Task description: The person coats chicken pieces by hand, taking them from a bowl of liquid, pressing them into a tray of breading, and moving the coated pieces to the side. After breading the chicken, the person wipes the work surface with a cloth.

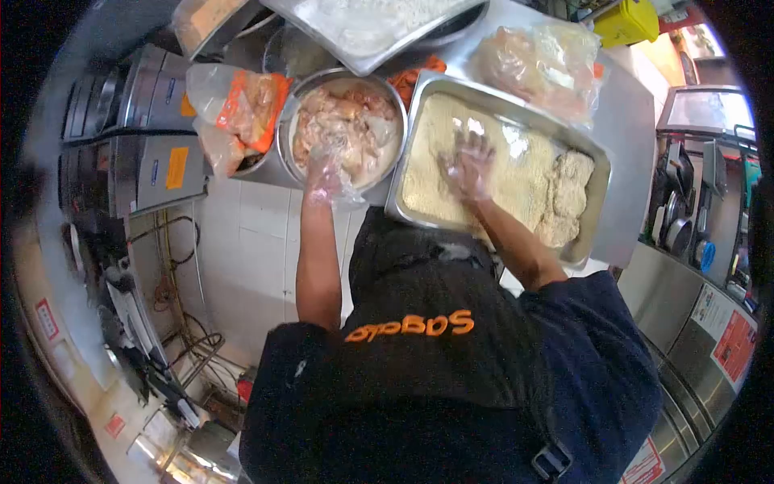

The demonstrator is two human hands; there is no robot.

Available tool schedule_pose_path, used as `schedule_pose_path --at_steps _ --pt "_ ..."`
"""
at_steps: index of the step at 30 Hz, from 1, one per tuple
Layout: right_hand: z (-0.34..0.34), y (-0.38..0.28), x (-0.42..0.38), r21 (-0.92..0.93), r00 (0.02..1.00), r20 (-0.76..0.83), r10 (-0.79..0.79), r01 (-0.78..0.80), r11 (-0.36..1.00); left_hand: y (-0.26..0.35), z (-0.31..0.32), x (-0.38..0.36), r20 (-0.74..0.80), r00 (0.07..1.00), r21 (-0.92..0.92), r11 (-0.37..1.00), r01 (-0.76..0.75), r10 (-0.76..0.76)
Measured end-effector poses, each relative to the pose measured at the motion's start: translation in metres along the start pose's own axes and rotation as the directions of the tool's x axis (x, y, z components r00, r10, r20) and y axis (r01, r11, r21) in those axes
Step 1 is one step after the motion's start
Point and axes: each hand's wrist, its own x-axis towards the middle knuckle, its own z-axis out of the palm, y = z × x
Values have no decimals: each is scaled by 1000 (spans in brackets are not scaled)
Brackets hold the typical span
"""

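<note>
My left hand (326, 176), in a clear plastic glove, reaches into a round metal bowl (284, 137) of raw chicken pieces (348, 117) in a pale wet marinade. Its fingers are lost among the meat, so whether they grip a piece cannot be seen. Gloved too, my right hand (468, 165) lies flat with fingers spread on the pale crumb coating (435, 133) that fills a deep steel tray (601, 214). Along the tray's right end lie several coated chicken pieces (569, 187), apart from that hand.
Bagged chicken with an orange label (246, 109) stands left of the bowl. Behind are a tray of white flour (363, 28) and another clear bag of pale meat (536, 64). A yellow container (627, 24) sits back right. Metal equipment (161, 165) flanks the left side.
</note>
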Motion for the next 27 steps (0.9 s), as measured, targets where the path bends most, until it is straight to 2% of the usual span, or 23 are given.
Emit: schedule_pose_path --at_steps 2,5,6,7,8,9,10,11,13,15,16,18,19,21,22,23,25,26,27 --pt "9 5 -6 17 999 -34 10 -10 1000 -2 1 4 74 995 -45 997 66 -62" --pt "16 13 2 13 999 -46 -17 18 1000 7 31 -8 187 982 114 992 -47 25" --pt "-3 12 10 33 982 172 78 -85 996 6 24 -6 191 981 132 990 -40 14" --pt "-10 16 14 35 982 172 73 -80 996 6 16 -5 188 982 130 991 -42 17" --pt "-15 25 18 214 842 538 27 -168 962 4 6 0 203 979 92 994 -50 30" --pt "-17 39 18 334 586 805 -96 -312 889 6 9 -3 224 974 55 997 -59 46" --pt "7 52 0 479 620 778 -103 -479 735 6 12 -7 234 971 56 996 -65 50" --pt "11 59 -7 483 631 770 -95 -480 732 11 26 -21 223 973 -4 998 -60 59" --pt "12 67 -15 575 640 720 -268 -334 747 13 39 -27 221 973 -61 997 -55 67" --pt "-15 67 -10 534 622 746 -239 -344 772 8 39 -25 131 950 203 931 -304 282" --pt "-33 67 -5 558 674 703 -226 -325 764 4 33 -20 137 951 206 931 -302 278" --pt "-56 70 2 610 809 552 -202 -226 760 -2 21 -10 151 958 134 955 -263 243" --pt "-65 71 7 608 811 552 -192 -234 758 -3 22 -10 159 959 138 956 -259 236" --pt "-80 68 15 426 865 502 -26 -221 877 2 32 -18 101 982 89 982 -168 159" --pt "-77 70 12 336 926 375 -40 -95 937 -9 13 12 178 969 112 975 -191 170" --pt "-70 73 6 328 927 375 -22 -111 938 -10 16 13 192 969 115 977 -182 158" --pt "-55 78 -4 469 964 199 -174 62 881 -3 29 3 148 986 -32 997 77 -71" --pt "-71 71 -14 650 941 290 -171 -63 758 6 58 -29 113 992 -135 988 73 -57" --pt "-86 70 -20 648 942 291 -167 -66 759 1 49 -21 116 991 -133 988 76 -60"
